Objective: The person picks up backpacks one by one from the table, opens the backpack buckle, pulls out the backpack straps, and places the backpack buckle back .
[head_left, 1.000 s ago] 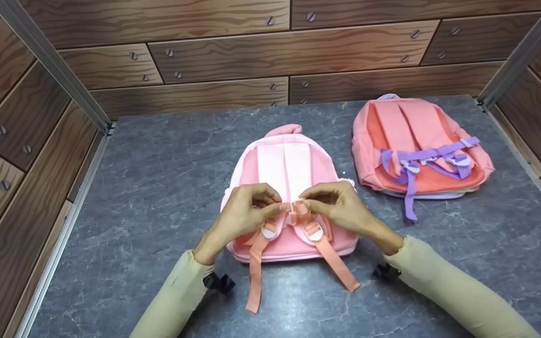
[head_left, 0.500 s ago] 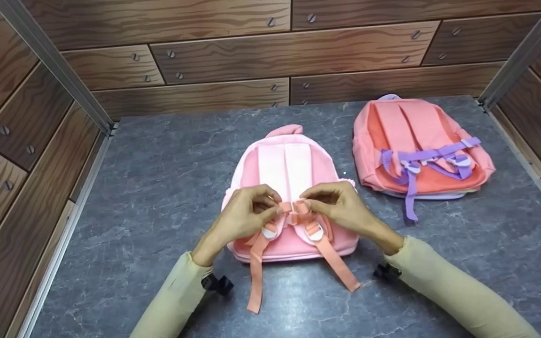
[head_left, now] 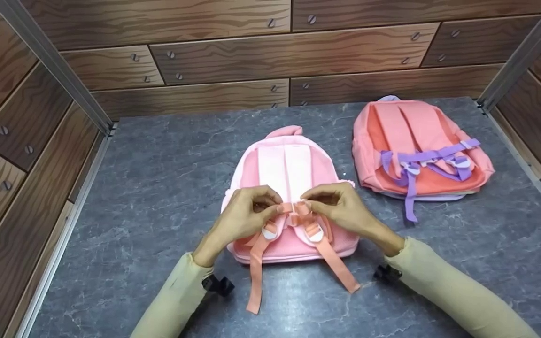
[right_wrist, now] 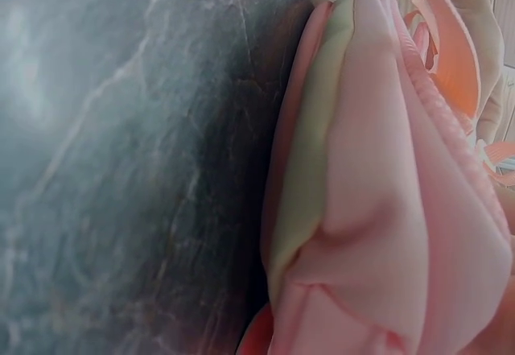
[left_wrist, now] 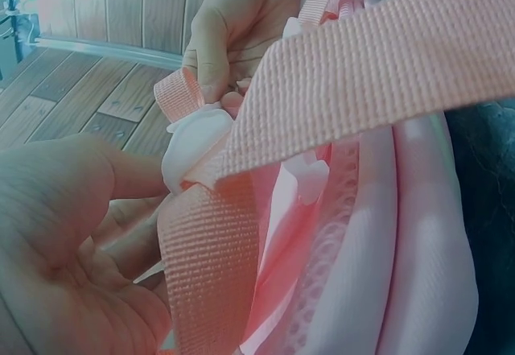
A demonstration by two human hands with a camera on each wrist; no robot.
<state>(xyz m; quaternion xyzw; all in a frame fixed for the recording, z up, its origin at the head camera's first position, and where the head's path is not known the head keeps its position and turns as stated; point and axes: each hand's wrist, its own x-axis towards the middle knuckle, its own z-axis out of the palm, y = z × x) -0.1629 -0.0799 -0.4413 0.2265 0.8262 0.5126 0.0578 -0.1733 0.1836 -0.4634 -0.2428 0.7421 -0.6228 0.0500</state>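
Note:
A light pink backpack (head_left: 275,164) lies strap side up on the table, and both hands work over its lower middle. The left hand (head_left: 240,213) pinches a short piece of orange webbing strap (head_left: 287,207) between thumb and fingers. Opposite it, the right hand (head_left: 341,206) pinches a looped orange strap end (head_left: 302,206). A white plastic buckle (left_wrist: 191,146) shows between the hands in the left wrist view, partly covered by webbing. Below, two orange strap tails (head_left: 255,277) run through white adjusters (head_left: 315,233) toward the front. The right wrist view mostly shows the bag's side (right_wrist: 378,170).
Back right on the dark marbled table (head_left: 167,164) lies a coral backpack (head_left: 416,126) with purple straps (head_left: 439,152) across it. Wood-patterned panels (head_left: 223,61) and metal posts (head_left: 54,61) enclose the table at the back and sides.
Hardly anything differs. Both hands keep their pinch on the orange straps over the pink backpack, with only tiny finger shifts.

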